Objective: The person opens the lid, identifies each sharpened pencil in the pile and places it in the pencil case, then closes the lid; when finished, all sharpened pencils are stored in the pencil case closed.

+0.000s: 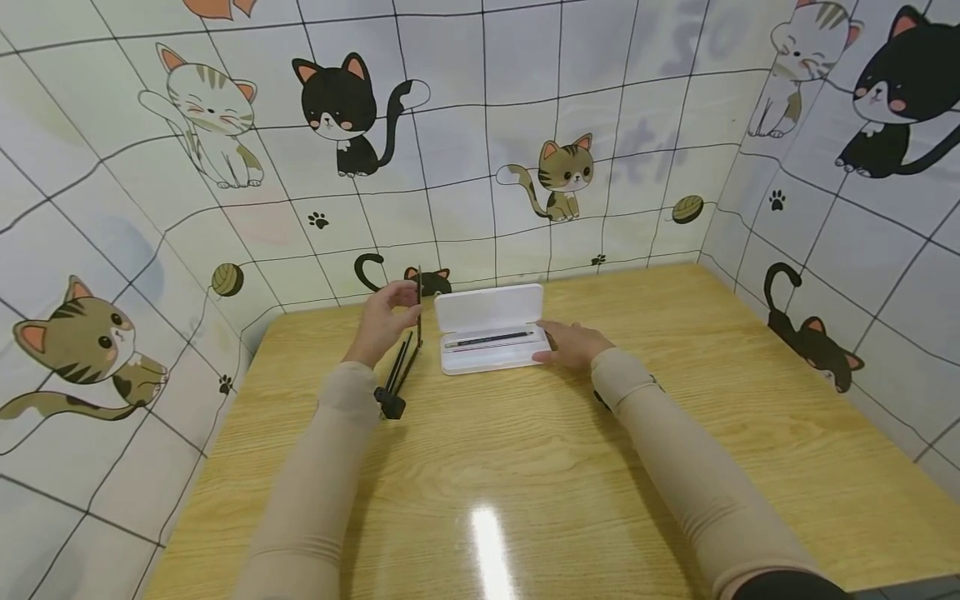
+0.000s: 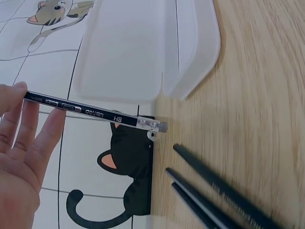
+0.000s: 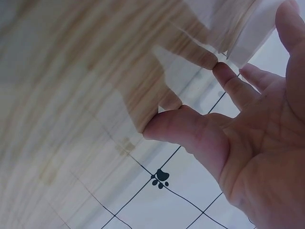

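Observation:
My left hand (image 1: 385, 321) pinches a dark HB pencil (image 2: 90, 110) between thumb and fingertips, its clear-banded eraser end pointing away from the hand. In the head view, that pencil stands nearly upright just left of the white pencil case (image 1: 487, 310). The case lies on the table with its lid raised, and one dark pencil (image 1: 491, 339) lies inside along its length. My right hand (image 1: 576, 344) is at the case's right end, thumb near the front corner. The right wrist view shows its fingers (image 3: 190, 129) spread loosely, with fingertips at the table surface.
Several dark pencils (image 2: 214, 191) lie on the table left of the case, near a small black blocky thing (image 1: 390, 404) by the left wrist. The wooden table (image 1: 562, 483) meets a cat-patterned wall (image 1: 465, 167) behind the case, with more patterned wall at both sides.

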A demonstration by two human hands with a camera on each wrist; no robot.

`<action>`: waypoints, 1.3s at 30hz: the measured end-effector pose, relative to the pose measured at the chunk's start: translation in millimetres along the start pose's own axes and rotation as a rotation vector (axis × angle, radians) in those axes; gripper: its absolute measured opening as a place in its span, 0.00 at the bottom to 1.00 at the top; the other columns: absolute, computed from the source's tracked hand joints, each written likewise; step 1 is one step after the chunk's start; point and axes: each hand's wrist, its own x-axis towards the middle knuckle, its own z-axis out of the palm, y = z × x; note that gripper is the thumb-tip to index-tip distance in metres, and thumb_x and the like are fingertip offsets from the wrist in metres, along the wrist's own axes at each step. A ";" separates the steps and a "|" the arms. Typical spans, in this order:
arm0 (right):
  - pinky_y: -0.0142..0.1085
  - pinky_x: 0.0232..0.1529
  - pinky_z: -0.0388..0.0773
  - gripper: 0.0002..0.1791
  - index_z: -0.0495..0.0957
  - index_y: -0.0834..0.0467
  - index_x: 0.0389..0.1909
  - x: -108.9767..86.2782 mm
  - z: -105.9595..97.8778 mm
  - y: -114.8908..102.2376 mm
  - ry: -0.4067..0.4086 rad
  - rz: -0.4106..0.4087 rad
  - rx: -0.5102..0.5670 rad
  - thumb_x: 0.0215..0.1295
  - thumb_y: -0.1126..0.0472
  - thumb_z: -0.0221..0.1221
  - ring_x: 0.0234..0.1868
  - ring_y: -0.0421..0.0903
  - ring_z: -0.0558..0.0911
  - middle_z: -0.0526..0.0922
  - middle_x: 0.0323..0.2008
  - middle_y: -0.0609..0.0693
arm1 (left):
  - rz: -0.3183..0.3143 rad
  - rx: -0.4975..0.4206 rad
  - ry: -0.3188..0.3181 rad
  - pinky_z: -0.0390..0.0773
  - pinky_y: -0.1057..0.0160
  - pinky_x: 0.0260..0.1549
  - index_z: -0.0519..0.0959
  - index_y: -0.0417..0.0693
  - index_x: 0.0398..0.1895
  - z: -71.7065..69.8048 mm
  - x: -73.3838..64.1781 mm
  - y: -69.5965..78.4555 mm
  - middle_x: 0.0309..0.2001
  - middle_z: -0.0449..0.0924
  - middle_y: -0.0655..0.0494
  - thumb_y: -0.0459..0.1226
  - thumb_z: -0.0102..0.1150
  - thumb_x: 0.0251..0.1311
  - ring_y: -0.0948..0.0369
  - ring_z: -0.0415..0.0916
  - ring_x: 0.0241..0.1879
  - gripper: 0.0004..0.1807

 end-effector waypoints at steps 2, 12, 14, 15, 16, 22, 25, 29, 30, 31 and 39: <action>0.66 0.72 0.49 0.46 0.47 0.52 0.82 0.5 -0.4 0.2 0.000 0.000 0.000 0.73 0.37 0.55 0.75 0.75 0.48 0.51 0.80 0.56 | 0.011 -0.011 0.007 0.85 0.61 0.42 0.75 0.38 0.62 3.0 1.3 -0.1 0.50 0.79 0.40 0.28 0.63 0.66 0.50 0.76 0.52 0.21; 0.66 0.73 0.49 0.46 0.46 0.51 0.82 -1.2 -2.6 -1.9 -0.002 -0.001 -0.006 0.74 0.37 0.54 0.75 0.75 0.48 0.51 0.80 0.56 | 0.040 -0.046 0.042 0.85 0.62 0.42 0.77 0.37 0.60 15.1 5.0 0.9 0.47 0.79 0.42 0.28 0.65 0.65 0.53 0.78 0.49 0.20; 0.66 0.73 0.49 0.46 0.47 0.52 0.82 -2.2 -3.1 -2.7 0.000 -0.003 -0.003 0.74 0.38 0.55 0.75 0.75 0.48 0.52 0.80 0.57 | 0.034 -0.074 0.046 0.85 0.62 0.42 0.76 0.37 0.60 17.9 6.0 0.6 0.47 0.79 0.43 0.28 0.65 0.65 0.55 0.78 0.48 0.20; 0.66 0.73 0.49 0.46 0.47 0.52 0.82 -2.7 -3.3 -3.1 0.000 -0.004 -0.003 0.74 0.38 0.55 0.75 0.75 0.48 0.52 0.80 0.57 | 0.032 -0.093 0.047 0.85 0.61 0.43 0.76 0.36 0.60 19.3 6.1 1.2 0.47 0.79 0.44 0.28 0.65 0.65 0.55 0.78 0.48 0.21; 0.66 0.73 0.49 0.46 0.47 0.52 0.82 -3.2 -3.5 -3.3 0.001 -0.004 -0.002 0.74 0.38 0.55 0.75 0.75 0.48 0.52 0.80 0.57 | 0.030 -0.113 0.047 0.85 0.60 0.43 0.75 0.35 0.61 20.7 6.4 1.3 0.46 0.79 0.44 0.27 0.64 0.65 0.56 0.78 0.48 0.21; 0.66 0.72 0.50 0.46 0.46 0.51 0.82 -3.8 -4.1 -2.9 0.002 0.010 0.000 0.73 0.37 0.55 0.75 0.75 0.48 0.52 0.80 0.56 | 0.023 -0.164 0.053 0.86 0.60 0.42 0.75 0.35 0.62 28.6 8.8 2.9 0.46 0.77 0.45 0.26 0.63 0.65 0.57 0.77 0.48 0.22; 0.66 0.72 0.49 0.46 0.46 0.50 0.82 -3.4 -3.7 -2.4 0.000 0.018 0.003 0.73 0.37 0.55 0.75 0.75 0.47 0.51 0.80 0.55 | 0.015 -0.164 0.049 0.85 0.61 0.42 0.75 0.35 0.62 32.2 10.6 1.0 0.45 0.78 0.46 0.27 0.64 0.66 0.57 0.77 0.48 0.22; 0.65 0.73 0.48 0.46 0.47 0.51 0.82 -3.6 -3.2 -2.4 -0.001 0.015 0.008 0.74 0.38 0.55 0.75 0.75 0.47 0.51 0.80 0.56 | -0.005 -0.177 0.052 0.85 0.63 0.42 0.74 0.33 0.62 35.6 12.8 -4.2 0.44 0.78 0.47 0.29 0.65 0.65 0.58 0.77 0.47 0.23; 0.65 0.73 0.48 0.46 0.47 0.51 0.82 -3.9 -3.2 -2.4 -0.001 0.012 0.006 0.74 0.38 0.55 0.75 0.75 0.48 0.52 0.80 0.56 | -0.007 -0.181 0.053 0.85 0.63 0.42 0.74 0.33 0.62 36.2 13.1 -5.1 0.44 0.78 0.47 0.29 0.65 0.65 0.58 0.77 0.47 0.23; 0.66 0.73 0.49 0.46 0.47 0.52 0.82 -4.0 -3.1 -2.4 -0.001 0.010 0.005 0.74 0.38 0.55 0.75 0.75 0.48 0.52 0.80 0.57 | -0.008 -0.183 0.056 0.85 0.63 0.41 0.74 0.33 0.62 36.8 13.3 -5.9 0.44 0.78 0.47 0.29 0.66 0.65 0.59 0.78 0.47 0.23; 0.67 0.72 0.50 0.46 0.47 0.51 0.82 -2.6 -2.0 -2.1 0.003 0.020 0.004 0.73 0.37 0.56 0.75 0.74 0.48 0.52 0.80 0.56 | -0.015 -0.200 0.076 0.85 0.65 0.39 0.75 0.33 0.62 42.9 12.9 -10.0 0.44 0.78 0.44 0.27 0.65 0.65 0.59 0.77 0.45 0.22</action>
